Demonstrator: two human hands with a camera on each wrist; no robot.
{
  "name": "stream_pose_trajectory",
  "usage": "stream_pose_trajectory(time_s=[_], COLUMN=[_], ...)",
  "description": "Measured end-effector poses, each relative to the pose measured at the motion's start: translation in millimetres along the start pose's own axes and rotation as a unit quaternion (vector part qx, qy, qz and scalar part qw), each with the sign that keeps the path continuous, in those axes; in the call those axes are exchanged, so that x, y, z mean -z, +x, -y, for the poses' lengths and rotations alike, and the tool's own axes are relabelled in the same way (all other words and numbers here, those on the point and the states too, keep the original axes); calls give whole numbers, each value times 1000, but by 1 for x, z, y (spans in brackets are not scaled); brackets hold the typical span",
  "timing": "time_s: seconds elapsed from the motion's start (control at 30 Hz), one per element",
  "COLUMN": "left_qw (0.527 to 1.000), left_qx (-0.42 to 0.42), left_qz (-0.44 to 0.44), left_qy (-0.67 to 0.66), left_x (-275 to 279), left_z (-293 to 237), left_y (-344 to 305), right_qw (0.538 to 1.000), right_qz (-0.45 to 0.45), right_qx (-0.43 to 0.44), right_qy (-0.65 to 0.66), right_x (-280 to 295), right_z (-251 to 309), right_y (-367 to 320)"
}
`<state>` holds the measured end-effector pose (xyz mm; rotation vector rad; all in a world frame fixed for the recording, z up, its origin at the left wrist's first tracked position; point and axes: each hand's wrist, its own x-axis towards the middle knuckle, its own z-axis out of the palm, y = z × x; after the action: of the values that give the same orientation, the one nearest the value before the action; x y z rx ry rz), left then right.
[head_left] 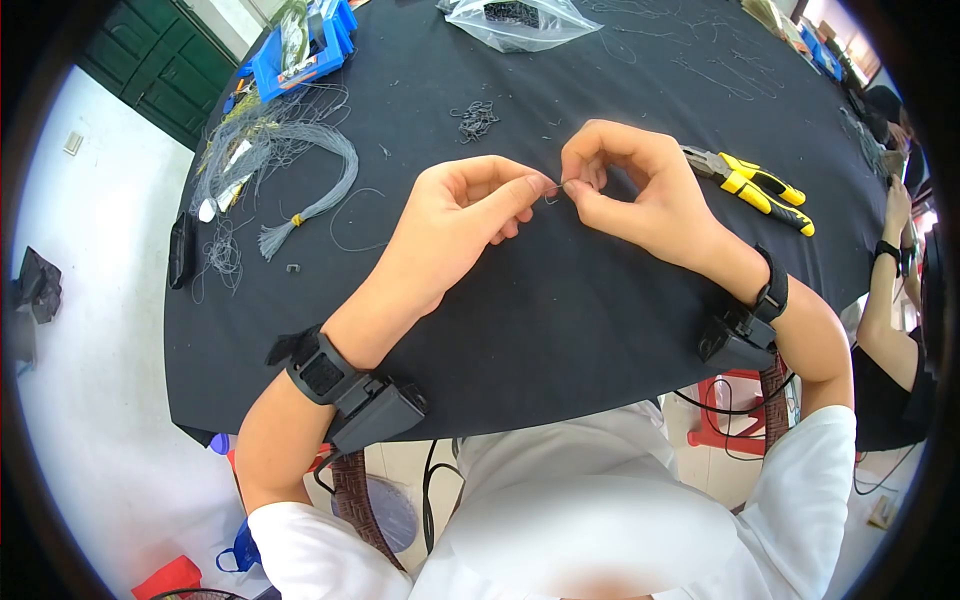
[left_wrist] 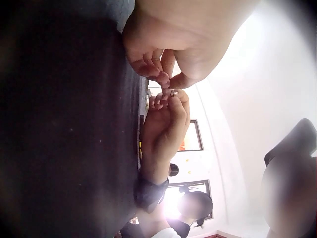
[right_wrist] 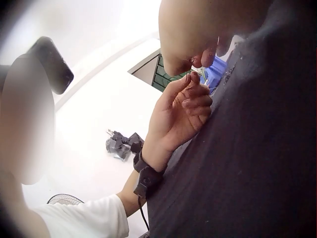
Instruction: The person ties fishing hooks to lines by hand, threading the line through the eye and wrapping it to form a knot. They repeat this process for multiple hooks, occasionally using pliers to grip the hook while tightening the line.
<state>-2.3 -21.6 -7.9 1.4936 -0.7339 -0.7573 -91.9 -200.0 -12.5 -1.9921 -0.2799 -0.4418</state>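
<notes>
— Fingertips (head_left: 535, 188) of left hand (head_left: 455, 215) and right hand (head_left: 640, 190)?
— Pinching one wire bit (head_left: 555, 190) between them; held above table (head_left: 560, 330) centre.
— Pliers (head_left: 762, 184)?
— Lying just beside, at three o'clock of right hand; untouched.

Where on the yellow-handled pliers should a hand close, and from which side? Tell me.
Take the yellow-handled pliers by both handles, coming down from above on the right. They lie flat on the black tablecloth. Their grey head sits close beside the right hand, which pinches a thin wire, while the handles point away from it and look free.
</notes>
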Motion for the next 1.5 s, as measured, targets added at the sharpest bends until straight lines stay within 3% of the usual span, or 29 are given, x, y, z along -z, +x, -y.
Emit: stream_pose_trajectory(time_s=[0.17, 0.5, 0.7, 0.8, 1.1, 1.5], left_qw=[998, 999, 998, 998, 999, 999], left_qx=[6, -7, -22, -27, -31, -29], left_qz=[9, -21, -43, -38, -29, -12], left_qy=[-56, -31, -36, -32, -20, 12], left_x=[-1, -1, 3, 4, 4, 5], left_z=[-1, -1, 4, 4, 4, 4], left_y=[0, -1, 0, 0, -1, -1], right_qw=[1000, 1000, 989, 989, 997, 997], right_qz=[-16, -6, 21, 23, 29, 17], right_qx=[-5, -2, -86, -94, -60, -51], right_qy=[19, 11, 122, 109, 44, 50], right_x=[0, 0, 3, 3, 1, -1], right_z=[0, 0, -2, 1, -3, -1], right_y=[0, 0, 0, 1, 0, -1])
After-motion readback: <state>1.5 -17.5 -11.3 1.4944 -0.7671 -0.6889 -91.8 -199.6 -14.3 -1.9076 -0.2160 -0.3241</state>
